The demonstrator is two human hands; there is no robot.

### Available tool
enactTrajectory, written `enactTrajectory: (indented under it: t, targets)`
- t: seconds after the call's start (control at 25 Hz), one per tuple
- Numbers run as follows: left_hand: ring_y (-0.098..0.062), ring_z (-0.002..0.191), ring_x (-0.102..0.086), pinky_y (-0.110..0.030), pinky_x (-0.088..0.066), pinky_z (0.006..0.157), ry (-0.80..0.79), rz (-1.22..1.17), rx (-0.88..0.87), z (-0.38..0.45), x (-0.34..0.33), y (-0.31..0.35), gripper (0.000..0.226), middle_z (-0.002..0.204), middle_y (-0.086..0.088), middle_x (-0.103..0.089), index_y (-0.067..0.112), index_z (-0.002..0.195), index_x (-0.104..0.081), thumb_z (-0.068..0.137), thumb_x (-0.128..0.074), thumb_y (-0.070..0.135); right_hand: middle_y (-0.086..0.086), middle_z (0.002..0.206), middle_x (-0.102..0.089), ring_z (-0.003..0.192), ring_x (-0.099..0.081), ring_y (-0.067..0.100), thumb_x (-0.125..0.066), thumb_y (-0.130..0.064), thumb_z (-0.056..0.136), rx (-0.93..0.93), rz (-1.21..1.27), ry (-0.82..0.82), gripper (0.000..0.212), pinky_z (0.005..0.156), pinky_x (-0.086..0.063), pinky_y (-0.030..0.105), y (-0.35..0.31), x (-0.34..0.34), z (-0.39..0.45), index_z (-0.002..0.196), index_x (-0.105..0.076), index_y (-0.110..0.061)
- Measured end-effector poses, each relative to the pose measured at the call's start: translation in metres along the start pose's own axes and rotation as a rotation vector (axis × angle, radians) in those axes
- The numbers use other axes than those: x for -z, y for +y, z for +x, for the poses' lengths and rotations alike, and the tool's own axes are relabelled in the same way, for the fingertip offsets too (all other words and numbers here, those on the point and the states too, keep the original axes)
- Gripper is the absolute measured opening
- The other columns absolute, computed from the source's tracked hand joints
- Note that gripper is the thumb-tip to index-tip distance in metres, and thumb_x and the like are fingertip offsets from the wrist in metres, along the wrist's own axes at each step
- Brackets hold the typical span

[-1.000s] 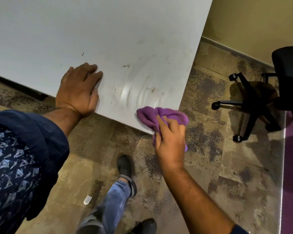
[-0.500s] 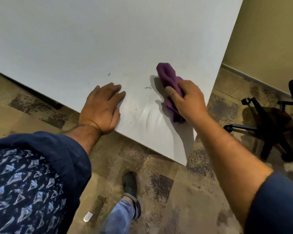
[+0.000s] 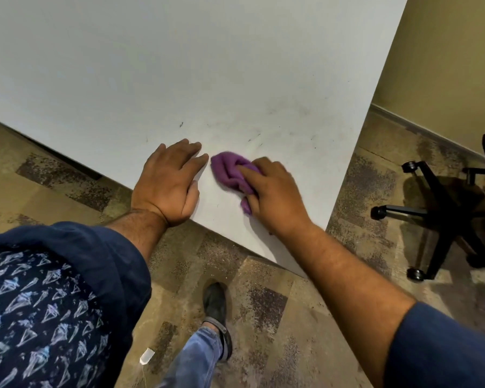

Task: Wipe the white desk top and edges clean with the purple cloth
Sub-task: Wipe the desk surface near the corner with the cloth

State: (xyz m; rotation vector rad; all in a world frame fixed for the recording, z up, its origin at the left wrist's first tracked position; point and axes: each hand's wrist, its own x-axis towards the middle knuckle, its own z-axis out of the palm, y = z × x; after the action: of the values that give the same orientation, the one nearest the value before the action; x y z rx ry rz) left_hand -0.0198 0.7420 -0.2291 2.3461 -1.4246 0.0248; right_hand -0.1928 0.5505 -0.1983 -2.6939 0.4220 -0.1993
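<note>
The white desk top (image 3: 179,65) fills the upper part of the view, its near corner pointing toward me at the lower right. My right hand (image 3: 275,196) is shut on the bunched purple cloth (image 3: 230,172) and presses it flat on the desk near the front edge. My left hand (image 3: 170,182) lies palm down on the desk right beside the cloth, fingers spread, heel at the desk's edge. Small dark marks and smudges dot the surface beyond both hands.
A black office chair (image 3: 443,217) with a wheeled star base stands on the floor to the right of the desk's side edge. A beige wall (image 3: 445,65) runs behind it. My shoe (image 3: 214,303) and jeans leg are on the patterned carpet below the desk corner.
My right hand has pulled the cloth from farther up the desk back toward the front edge, right beside my left hand. The left hand has stayed planted.
</note>
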Motion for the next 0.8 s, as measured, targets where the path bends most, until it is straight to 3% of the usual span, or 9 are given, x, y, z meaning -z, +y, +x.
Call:
enactTrajectory:
  t: [0.2,0.36,0.44,0.6,0.68,0.8]
  targets:
    - [-0.044,0.146,-0.048,-0.066,-0.032,0.121,-0.014,0.003,0.009,0.001,0.002,0.003,0.064,0.153,-0.018,-0.057,0.008,0.144,-0.063,0.086,-0.046,0.029,0.004,0.117,-0.067,0.101,-0.056,0.021,-0.07,-0.033,0.094,0.109,0.08,-0.12,0.044,0.085,-0.049,0.041,-0.018,0.001,-0.07,0.137,-0.068,-0.024]
    - [-0.045,0.145,-0.049,-0.067,-0.032,0.12,0.011,-0.015,0.01,0.0,0.001,0.003,0.062,0.152,-0.019,-0.058,0.007,0.143,-0.064,0.087,-0.046,0.028,0.0,0.1,-0.066,0.096,-0.057,0.018,-0.054,-0.029,0.093,0.392,0.072,-0.443,0.028,0.087,-0.051,0.044,-0.024,0.02,-0.128,0.107,-0.076,-0.019]
    - [-0.045,0.145,-0.049,-0.066,-0.031,0.12,0.011,-0.014,0.007,0.0,0.0,0.003,0.062,0.152,-0.019,-0.057,0.007,0.143,-0.064,0.087,-0.046,0.028,0.004,0.1,-0.068,0.094,-0.057,0.018,-0.058,-0.024,0.09,0.334,0.084,-0.32,0.025,0.083,-0.051,0.042,-0.007,0.042,-0.127,0.105,-0.076,-0.014]
    - [-0.045,0.145,-0.049,-0.066,-0.03,0.121,0.017,-0.015,0.008,0.0,0.0,0.004,0.062,0.152,-0.019,-0.057,0.007,0.143,-0.063,0.087,-0.046,0.027,0.012,0.12,-0.065,0.106,-0.057,0.031,-0.061,-0.02,0.096,-0.187,-0.072,0.143,0.03,0.088,-0.052,0.05,0.059,0.071,-0.06,0.123,-0.074,-0.013]
    - [-0.045,0.145,-0.049,-0.066,-0.03,0.121,0.024,-0.006,0.012,0.001,0.0,0.003,0.062,0.152,-0.019,-0.057,0.007,0.143,-0.063,0.087,-0.046,0.027,0.009,0.136,-0.062,0.12,-0.056,0.035,-0.062,-0.018,0.099,-0.325,-0.108,0.173,0.038,0.096,-0.051,0.057,0.075,0.06,-0.033,0.136,-0.069,-0.02]
    - [-0.044,0.145,-0.048,-0.066,-0.03,0.121,0.03,-0.004,0.011,-0.001,-0.001,0.004,0.061,0.152,-0.019,-0.057,0.007,0.143,-0.063,0.086,-0.048,0.025,0.008,0.136,-0.066,0.121,-0.058,0.038,-0.062,-0.009,0.09,-0.381,-0.102,0.223,0.049,0.098,-0.049,0.051,0.069,0.033,-0.028,0.138,-0.07,-0.02]
